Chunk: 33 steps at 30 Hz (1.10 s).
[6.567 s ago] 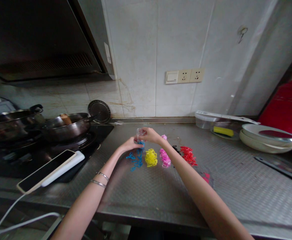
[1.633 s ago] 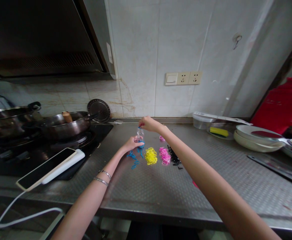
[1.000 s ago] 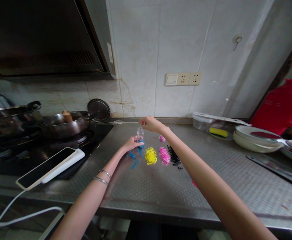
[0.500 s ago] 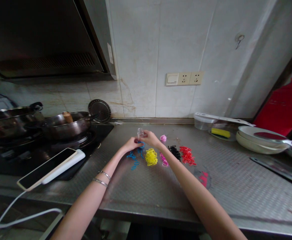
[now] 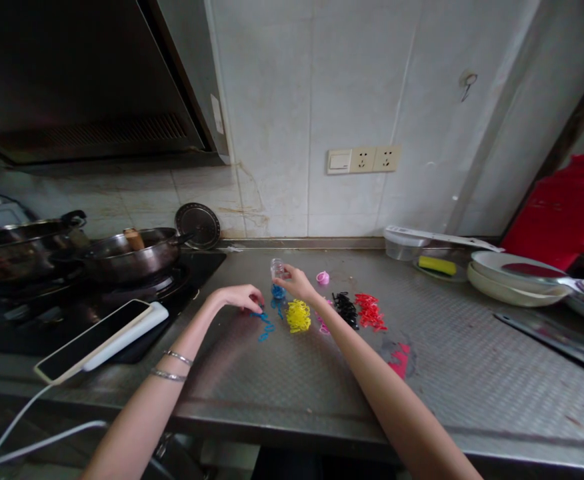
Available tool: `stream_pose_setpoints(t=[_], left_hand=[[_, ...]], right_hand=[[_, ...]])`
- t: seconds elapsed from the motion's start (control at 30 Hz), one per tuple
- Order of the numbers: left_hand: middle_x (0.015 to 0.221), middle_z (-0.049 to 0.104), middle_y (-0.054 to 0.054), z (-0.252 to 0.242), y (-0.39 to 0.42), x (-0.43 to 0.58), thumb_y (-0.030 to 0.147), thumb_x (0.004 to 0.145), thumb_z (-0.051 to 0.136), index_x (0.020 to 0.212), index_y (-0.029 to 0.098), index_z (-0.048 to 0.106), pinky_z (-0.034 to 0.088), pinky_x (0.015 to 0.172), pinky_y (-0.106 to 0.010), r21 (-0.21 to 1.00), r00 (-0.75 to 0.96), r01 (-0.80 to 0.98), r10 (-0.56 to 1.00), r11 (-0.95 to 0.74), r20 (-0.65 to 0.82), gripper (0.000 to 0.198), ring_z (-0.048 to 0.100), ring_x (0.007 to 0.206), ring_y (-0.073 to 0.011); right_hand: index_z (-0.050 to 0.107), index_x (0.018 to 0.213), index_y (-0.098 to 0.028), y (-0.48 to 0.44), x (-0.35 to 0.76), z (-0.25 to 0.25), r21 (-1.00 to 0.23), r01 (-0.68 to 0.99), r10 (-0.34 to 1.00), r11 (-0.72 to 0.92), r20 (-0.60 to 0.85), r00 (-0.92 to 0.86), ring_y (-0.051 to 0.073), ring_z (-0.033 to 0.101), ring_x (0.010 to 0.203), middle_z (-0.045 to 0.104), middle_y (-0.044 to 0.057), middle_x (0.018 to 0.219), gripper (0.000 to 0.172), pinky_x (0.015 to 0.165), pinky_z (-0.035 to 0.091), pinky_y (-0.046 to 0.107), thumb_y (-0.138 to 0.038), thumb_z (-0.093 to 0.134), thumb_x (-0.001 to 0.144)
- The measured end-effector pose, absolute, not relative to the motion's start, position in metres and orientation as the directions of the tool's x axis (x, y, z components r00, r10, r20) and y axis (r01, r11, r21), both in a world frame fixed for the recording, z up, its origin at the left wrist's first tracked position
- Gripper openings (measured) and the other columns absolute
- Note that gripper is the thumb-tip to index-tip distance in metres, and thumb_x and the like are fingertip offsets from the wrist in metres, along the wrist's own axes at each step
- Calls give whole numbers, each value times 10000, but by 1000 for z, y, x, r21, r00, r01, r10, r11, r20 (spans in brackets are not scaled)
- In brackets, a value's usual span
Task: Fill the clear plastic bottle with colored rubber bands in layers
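Note:
My right hand [image 5: 296, 283] grips a small clear bottle [image 5: 277, 275] that stands on the steel counter [image 5: 322, 380] with blue bands in its bottom. My left hand [image 5: 239, 297] has its fingers curled down onto the loose blue rubber bands [image 5: 266, 324] to the bottle's left; whether it pinches one is unclear. To the right lie heaps of yellow bands [image 5: 299, 315], pink bands [image 5: 323, 325] partly hidden by my arm, black bands [image 5: 345, 309] and red bands [image 5: 370, 311]. A small pink cap [image 5: 323, 278] sits behind them.
A phone on a white power bank [image 5: 101, 339] with a cable lies at the left by the stove with two pans [image 5: 122, 257]. Stacked plates [image 5: 517, 277], a sponge [image 5: 437, 265] and a clear container [image 5: 403, 244] stand at the right. A red scrap [image 5: 400, 363] lies near my right arm.
My left hand has left the bottle and dropped to the blue bands on the counter. My right hand, earlier above the bottle's mouth, now holds the bottle's side.

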<state>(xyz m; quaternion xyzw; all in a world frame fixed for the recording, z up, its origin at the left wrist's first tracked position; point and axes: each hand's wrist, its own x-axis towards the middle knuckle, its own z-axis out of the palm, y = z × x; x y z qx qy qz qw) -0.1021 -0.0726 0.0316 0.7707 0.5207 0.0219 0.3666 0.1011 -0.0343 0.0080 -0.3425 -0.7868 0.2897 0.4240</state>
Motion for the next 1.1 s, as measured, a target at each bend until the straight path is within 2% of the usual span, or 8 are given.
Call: stream_pose_setpoints(t=[0.23,0.43,0.57,0.7,0.8,0.9,1.1], left_hand=[[725,632,-20,34,-98,-90,248,629,568,895,144,647,375,540,-185,569,506,763,832,-307,-229,297,524,605,-113],[859,625,-67,29,-121,-82,254,643,567,1130,100,523,431,669,-232,532,476,772,871,-348,-120,513,562,742,-153],[890,617,-69,20,-129,-82,242,626,591,1164,105,492,434,711,-249,500,464,777,885,-382,-44,564,560,773,-160],[846,618,-48,14,-135,-84,229,637,581,1115,127,517,430,699,-241,482,427,784,903,-392,41,493,558,747,-147],[803,612,-51,16,-137,-84,254,635,591,977,126,590,425,661,-235,443,386,813,919,-378,77,365,555,703,-146],[759,607,-61,18,-138,-83,246,628,587,820,114,630,420,629,-229,417,372,830,925,-370,80,236,555,668,-147],[674,613,-42,20,-134,-81,244,668,542,720,128,634,406,596,-216,441,384,821,922,-363,45,157,550,622,-137]], right_hand=[[545,1040,-141,-36,101,5,-742,296,781,602,470,-410,154,605,848,643,82,977,356,744,467,258,-299,587,724],[546,1044,-134,-41,102,8,-725,318,781,611,485,-394,164,603,858,645,88,975,364,754,462,269,-297,591,722],[546,1046,-124,-43,102,8,-722,304,770,622,496,-401,164,601,863,644,94,974,360,762,458,269,-289,582,728],[546,1044,-138,-41,102,5,-719,296,764,628,498,-410,161,597,870,642,83,983,350,771,454,269,-291,581,731],[544,1047,-148,-38,102,4,-714,300,761,632,500,-414,163,596,868,644,78,976,354,771,453,275,-305,582,733],[547,1045,-148,-38,102,4,-708,311,762,634,502,-409,168,598,862,649,78,961,355,768,452,282,-315,582,734],[540,1064,-148,-42,103,6,-701,324,764,635,507,-400,170,597,869,648,83,958,368,772,447,289,-304,582,734]])
